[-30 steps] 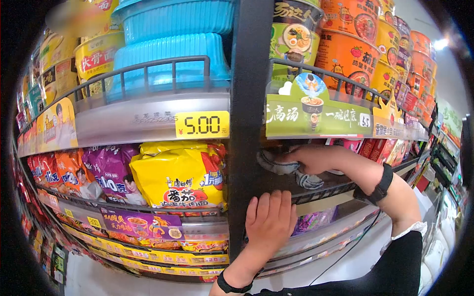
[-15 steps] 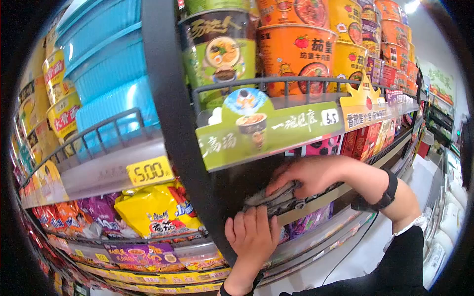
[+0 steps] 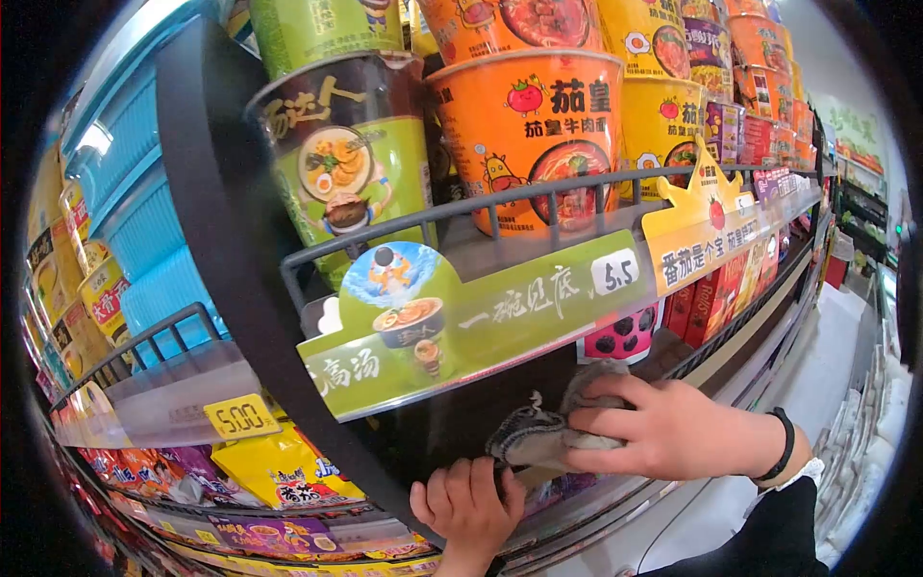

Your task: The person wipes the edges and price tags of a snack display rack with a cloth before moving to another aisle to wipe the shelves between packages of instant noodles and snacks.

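Note:
A crumpled grey cloth (image 3: 548, 433) is bunched over the front edge of a dark shelf, below the green price strip (image 3: 500, 322). My right hand (image 3: 644, 428) grips the cloth from the right, its fingers wrapped round it. Just left of the cloth, my left hand (image 3: 471, 505) has its fingers curled on the shelf edge beside the black upright post (image 3: 260, 240); whether anything is held in it is hidden. Black bands circle the right wrist.
Orange noodle tubs (image 3: 529, 135) and a green-black tub (image 3: 351, 159) stand behind a wire rail above. Blue containers (image 3: 144, 192) and yellow packets (image 3: 279, 466) are on the left unit. Red boxes (image 3: 711, 308) sit to the right. Lower shelves run beneath my hands.
The view has moved closer to the tubs. My right hand has shifted right and down with the cloth, which is now more bunched. My left hand remains at the shelf edge by the post.

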A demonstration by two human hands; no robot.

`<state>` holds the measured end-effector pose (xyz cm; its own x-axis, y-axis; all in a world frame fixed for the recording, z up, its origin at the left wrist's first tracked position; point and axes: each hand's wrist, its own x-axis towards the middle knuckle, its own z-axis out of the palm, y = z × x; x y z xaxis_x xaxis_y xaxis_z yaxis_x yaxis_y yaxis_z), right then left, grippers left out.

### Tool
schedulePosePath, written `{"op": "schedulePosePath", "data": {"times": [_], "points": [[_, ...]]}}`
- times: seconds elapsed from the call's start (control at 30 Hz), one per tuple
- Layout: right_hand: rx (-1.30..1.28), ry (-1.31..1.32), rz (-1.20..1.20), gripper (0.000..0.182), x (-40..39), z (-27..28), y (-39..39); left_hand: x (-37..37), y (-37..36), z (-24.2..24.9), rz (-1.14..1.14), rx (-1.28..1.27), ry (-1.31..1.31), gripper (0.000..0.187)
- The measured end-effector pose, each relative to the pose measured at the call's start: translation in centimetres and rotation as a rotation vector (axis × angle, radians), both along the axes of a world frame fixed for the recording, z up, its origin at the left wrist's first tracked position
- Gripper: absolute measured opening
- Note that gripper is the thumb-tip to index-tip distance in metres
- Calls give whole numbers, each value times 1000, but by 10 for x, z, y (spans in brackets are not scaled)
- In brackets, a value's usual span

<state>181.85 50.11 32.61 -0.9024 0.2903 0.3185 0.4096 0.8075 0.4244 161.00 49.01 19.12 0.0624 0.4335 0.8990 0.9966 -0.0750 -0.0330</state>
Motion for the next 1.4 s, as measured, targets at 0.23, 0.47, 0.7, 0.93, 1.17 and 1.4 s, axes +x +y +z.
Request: {"op": "schedulePosePath", "data": {"times": [0.23,0.47,0.7,0.93,1.17,1.4], "points": [[58,118,-7,36,32,-21,1,2,2,-3,35,14,-12,31],[192,209,-26,23,1,-57,-5,2,0,-1,55,3,4,43],[136,388,42,19,-14,-68,-5,1,-1,1,74,-38,10,63],[90,520,-223,26,6,-85,-8,5,5,3,57,21,-16,37],[101,531,-276,27,8,-98,-9,9,6,5,78,47,1,35],[85,579,-164,28,10,-104,-11,9,5,3,80,43,9,34]]}}
